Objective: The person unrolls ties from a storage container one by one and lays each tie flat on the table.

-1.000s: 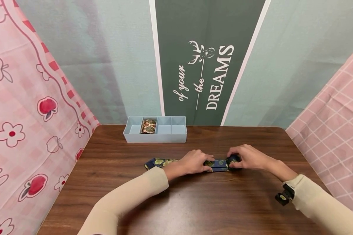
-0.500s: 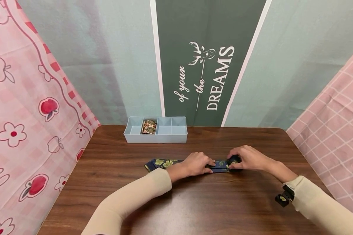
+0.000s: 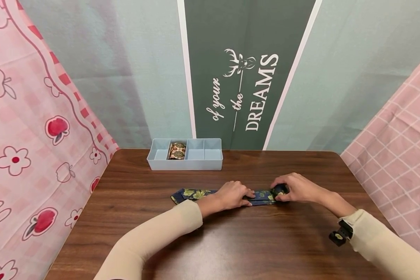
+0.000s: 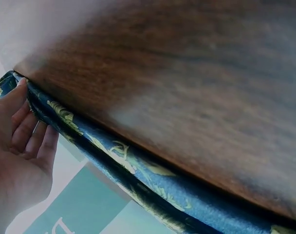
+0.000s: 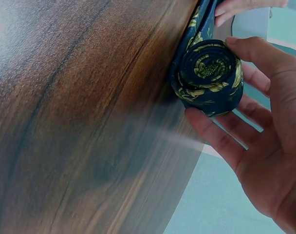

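A dark blue necktie with yellow flowers [image 3: 196, 193] lies lengthwise across the wooden table, its pointed wide end at the left. Its right end is wound into a thick roll [image 5: 209, 73], whose spiral faces the right wrist camera. My right hand [image 3: 297, 188] holds this roll between thumb and fingers, at the table surface. Just left of the roll, my left hand [image 3: 231, 195] holds the flat part of the tie, thumb along the near edge and fingers across to the far side. The left forearm and hand cover part of the tie's middle.
A light blue divided box [image 3: 185, 165] stands at the back left of the table [image 3: 231, 241]. One compartment contains a rolled patterned tie [image 3: 177, 151] in brown and cream. Printed cloths hang behind the table and at both sides.
Both hands stay almost in place. The right fingers and the roll have shifted very slightly to the right, and the left hand keeps its hold on the flat part.
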`<state>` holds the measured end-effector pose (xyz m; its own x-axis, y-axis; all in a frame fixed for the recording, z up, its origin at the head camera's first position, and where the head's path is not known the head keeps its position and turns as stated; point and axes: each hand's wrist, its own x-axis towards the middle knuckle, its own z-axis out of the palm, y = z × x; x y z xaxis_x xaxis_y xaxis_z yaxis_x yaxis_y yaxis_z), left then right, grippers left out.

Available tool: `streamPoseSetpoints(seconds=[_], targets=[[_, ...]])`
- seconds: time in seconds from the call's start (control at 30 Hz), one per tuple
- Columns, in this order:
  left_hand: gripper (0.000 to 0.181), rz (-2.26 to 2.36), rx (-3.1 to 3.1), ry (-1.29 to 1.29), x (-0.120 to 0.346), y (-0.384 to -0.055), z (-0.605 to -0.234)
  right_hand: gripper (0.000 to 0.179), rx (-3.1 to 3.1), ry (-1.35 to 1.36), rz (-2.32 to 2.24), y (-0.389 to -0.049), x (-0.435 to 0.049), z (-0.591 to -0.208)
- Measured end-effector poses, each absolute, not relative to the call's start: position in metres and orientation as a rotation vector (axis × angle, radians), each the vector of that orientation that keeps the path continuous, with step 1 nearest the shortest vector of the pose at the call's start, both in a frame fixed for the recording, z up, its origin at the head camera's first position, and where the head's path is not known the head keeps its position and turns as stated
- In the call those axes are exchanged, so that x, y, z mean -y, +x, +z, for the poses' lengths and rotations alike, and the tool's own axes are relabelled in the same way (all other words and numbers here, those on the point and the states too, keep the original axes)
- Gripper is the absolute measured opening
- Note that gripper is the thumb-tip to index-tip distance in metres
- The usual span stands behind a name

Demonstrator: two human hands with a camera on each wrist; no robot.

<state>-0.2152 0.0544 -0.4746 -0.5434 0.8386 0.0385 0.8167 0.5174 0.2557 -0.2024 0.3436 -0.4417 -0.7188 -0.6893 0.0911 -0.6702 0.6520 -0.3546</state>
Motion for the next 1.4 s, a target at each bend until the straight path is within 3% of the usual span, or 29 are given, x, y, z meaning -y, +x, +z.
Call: streamPoseSetpoints(seconds=[0.63, 0.97, 1.4], targets=[[0.033, 0.418, -2.634, 1.394, -0.041, -0.217, -0.473, 0.032, -2.725, -1.104, -0.625, -0.205, -0.352, -0.439], [0.033, 0.404, -2.639, 1.375, -0.034, -0.217, -0.470, 0.020, -2.788, -1.123, -0.635, -0.203, -0.351, -0.440], [0.032, 0.419, -2.632, 1.383, -0.024, -0.218, -0.472, 0.028, -2.821, -1.132, -0.624, -0.202, -0.357, -0.442]])
